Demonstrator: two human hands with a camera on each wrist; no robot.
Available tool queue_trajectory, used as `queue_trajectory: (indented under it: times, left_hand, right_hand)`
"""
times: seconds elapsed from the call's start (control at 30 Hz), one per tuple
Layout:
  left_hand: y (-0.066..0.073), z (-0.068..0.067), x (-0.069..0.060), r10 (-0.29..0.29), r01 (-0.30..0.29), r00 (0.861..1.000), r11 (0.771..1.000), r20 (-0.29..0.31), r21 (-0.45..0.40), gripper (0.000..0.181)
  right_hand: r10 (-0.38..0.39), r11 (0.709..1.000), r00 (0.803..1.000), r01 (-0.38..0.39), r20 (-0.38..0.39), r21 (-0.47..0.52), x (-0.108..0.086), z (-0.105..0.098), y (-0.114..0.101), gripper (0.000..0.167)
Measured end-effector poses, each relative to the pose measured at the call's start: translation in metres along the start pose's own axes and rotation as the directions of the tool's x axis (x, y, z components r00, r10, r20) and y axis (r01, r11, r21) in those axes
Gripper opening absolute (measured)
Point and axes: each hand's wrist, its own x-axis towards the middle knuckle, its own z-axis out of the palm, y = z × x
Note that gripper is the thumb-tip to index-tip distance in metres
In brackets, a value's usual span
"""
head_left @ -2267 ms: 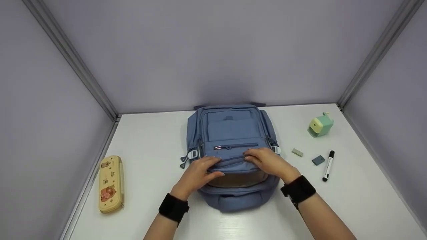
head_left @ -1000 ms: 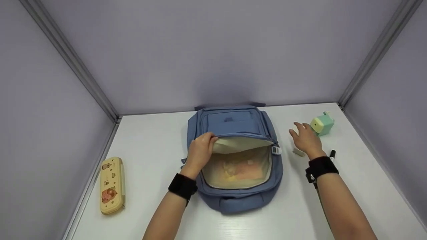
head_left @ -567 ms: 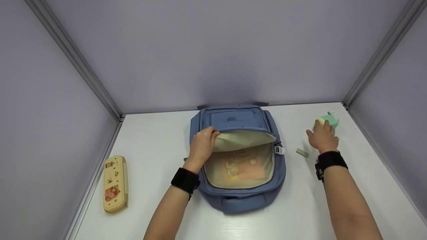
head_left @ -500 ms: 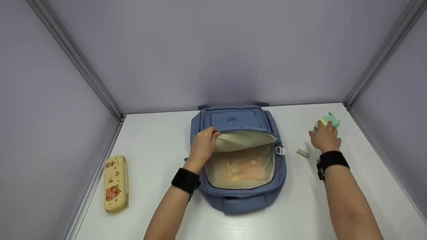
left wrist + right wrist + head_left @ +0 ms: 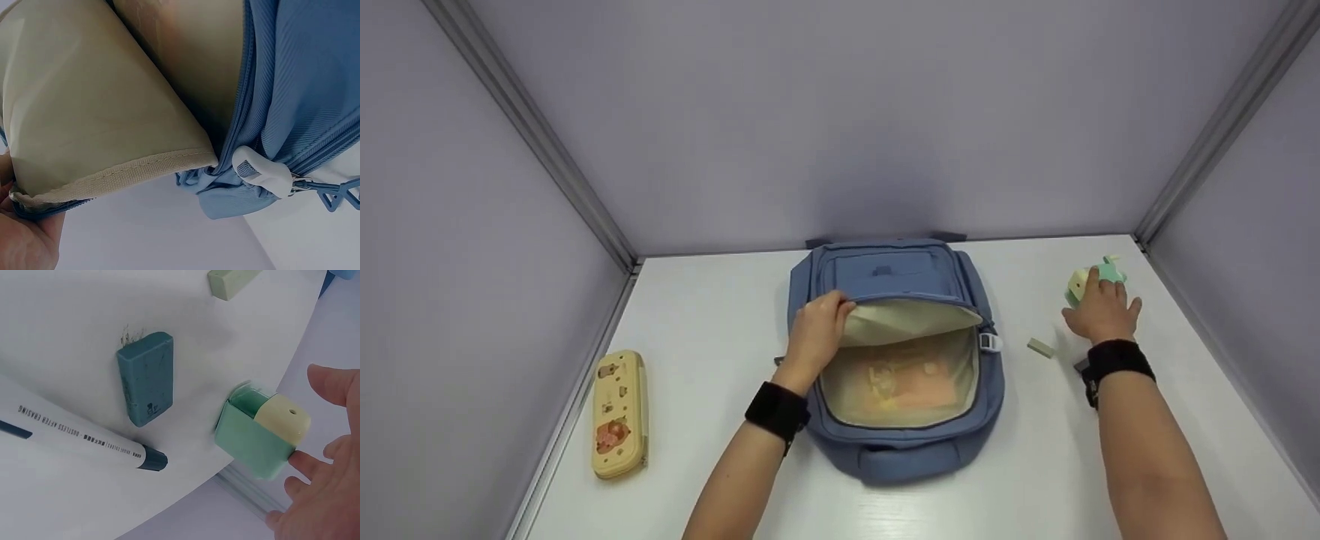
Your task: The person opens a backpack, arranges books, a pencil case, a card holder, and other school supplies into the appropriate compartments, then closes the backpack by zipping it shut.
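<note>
Backpack (image 5: 885, 271) gaping, I see, its flap (image 5: 911, 319) pinched by the left hand (image 5: 816, 330); the right hand (image 5: 1102, 311), fingers spread, is at the green sharpener (image 5: 253, 439)

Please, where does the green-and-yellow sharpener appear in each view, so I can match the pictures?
Head: the sharpener is at right, about mid-height, partly covered by the right hand.
Left wrist: not in it.
Right wrist: right of centre, just below mid-height, beside that hand.
Landmark in head and right wrist: the pale green block, lower left of it in head, top edge in right wrist.
</note>
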Motion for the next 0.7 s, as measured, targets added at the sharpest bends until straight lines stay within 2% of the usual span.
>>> queue_trajectory:
  times: [0.2,0.33,0.53,0.7]
  left_hand:
    - [0.001,0.000,-0.001,0.022,-0.022,1.000,1.000,0.008,0.009,0.017]
    - [0.002,0.002,-0.001,0.032,-0.033,0.999,0.999,0.009,0.024,0.018]
    - [0.005,0.003,-0.002,0.041,-0.041,0.999,0.999,0.013,0.021,0.018]
    - [0.005,0.004,-0.003,0.040,-0.040,0.999,0.999,0.021,0.023,0.019]
  right_hand:
    - [-0.004,0.999,0.999,0.006,0.041,-0.049,0.000,-0.005,0.001,0.083]
    - [-0.002,1.000,0.998,0.003,0.061,-0.028,0.000,-0.008,0.004,0.080]
    - [-0.004,1.000,0.996,0.003,0.093,0.011,0.000,-0.012,0.011,0.089]
    - [0.012,1.000,0.997,-0.013,0.083,0.014,-0.003,-0.011,0.020,0.093]
